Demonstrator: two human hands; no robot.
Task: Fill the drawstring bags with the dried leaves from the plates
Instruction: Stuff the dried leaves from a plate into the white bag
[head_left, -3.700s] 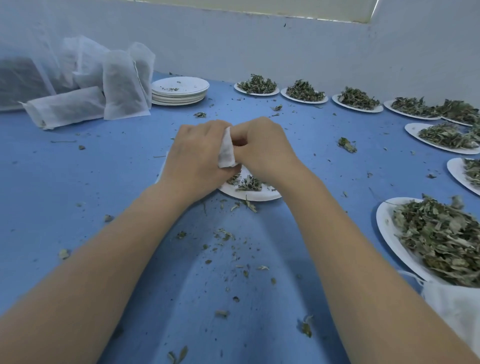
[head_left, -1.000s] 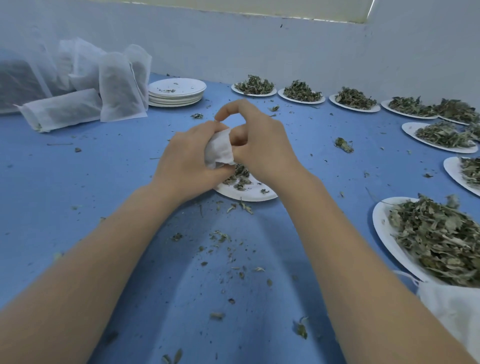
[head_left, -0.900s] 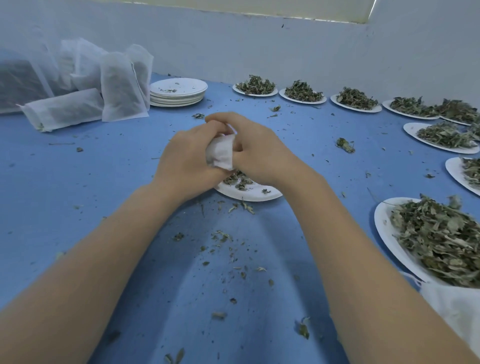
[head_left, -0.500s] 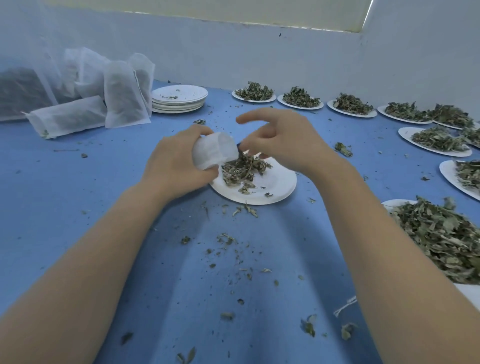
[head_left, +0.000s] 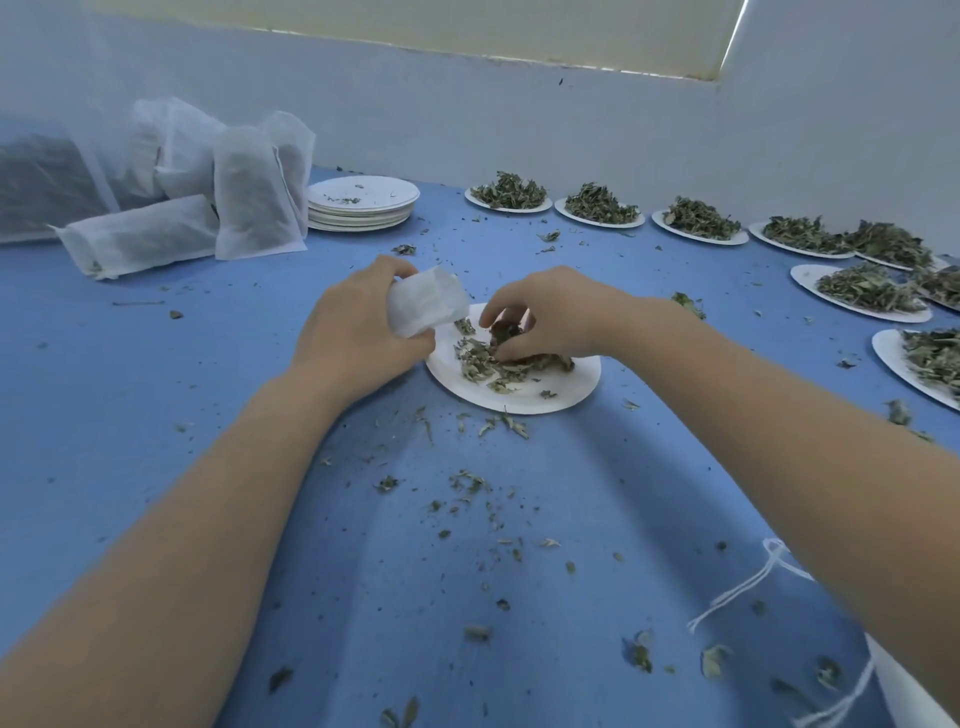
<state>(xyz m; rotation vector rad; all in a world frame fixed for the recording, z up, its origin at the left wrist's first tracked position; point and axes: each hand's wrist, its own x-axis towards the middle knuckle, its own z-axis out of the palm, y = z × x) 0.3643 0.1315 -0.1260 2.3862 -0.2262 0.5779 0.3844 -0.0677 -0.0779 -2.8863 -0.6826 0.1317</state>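
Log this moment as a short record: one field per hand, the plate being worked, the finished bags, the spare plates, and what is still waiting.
left hand: grips a small white drawstring bag beside the plate
right hand: fingers curled, pinching dried leaves on the plate
working plate: white, only a small heap left
filled bags: clustered at far left, some upright, one lying flat
empty plates: stacked beside the filled bags
waiting plates: heaped with leaves, along the far edge and right side
table: blue, strewn with leaf crumbs

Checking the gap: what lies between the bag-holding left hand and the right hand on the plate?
Head view: only loose dried leaves on bare white paper plate.
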